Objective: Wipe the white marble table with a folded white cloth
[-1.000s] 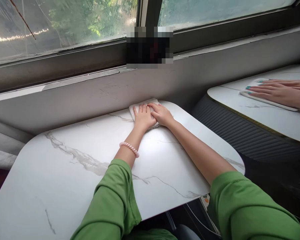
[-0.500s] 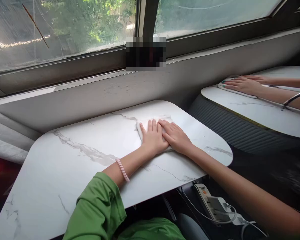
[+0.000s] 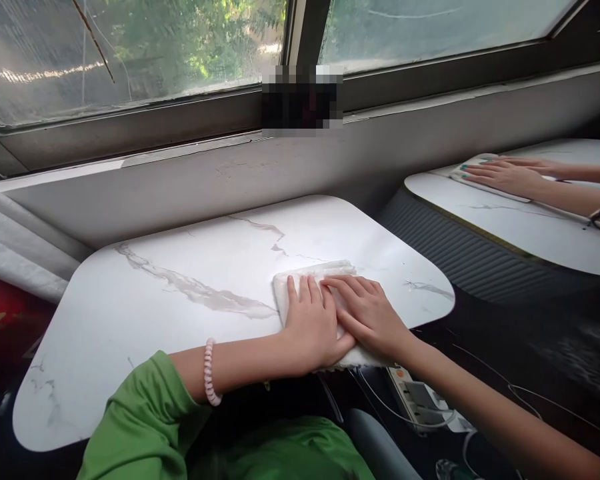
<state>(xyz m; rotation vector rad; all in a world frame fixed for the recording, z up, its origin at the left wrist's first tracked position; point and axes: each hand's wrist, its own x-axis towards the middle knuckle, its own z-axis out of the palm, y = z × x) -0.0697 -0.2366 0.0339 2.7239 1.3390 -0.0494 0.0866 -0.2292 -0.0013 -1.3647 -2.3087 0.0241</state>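
Note:
A folded white cloth [image 3: 303, 277] lies at the near edge of a white marble-patterned table [image 3: 180, 307]. My left hand [image 3: 313, 327] rests flat on the cloth, fingers together, with a pink bead bracelet on its wrist. Beside it, my right hand [image 3: 367, 313] presses flat on the same cloth, its fingers overlapping the left hand's side. Most of the cloth is hidden under both palms. Green sleeves cover my upper arms.
A grey sill [image 3: 180, 180] and a window run along the far side. At the right stands a second marble table [image 3: 530, 227], where another person's hands [image 3: 505, 177] press a white cloth. A power strip [image 3: 417, 397] with cables lies below the table's near edge.
Both my hands have dragged the cloth from the table's far edge by the sill toward me, to the near edge. The other person's hands have shifted on their table.

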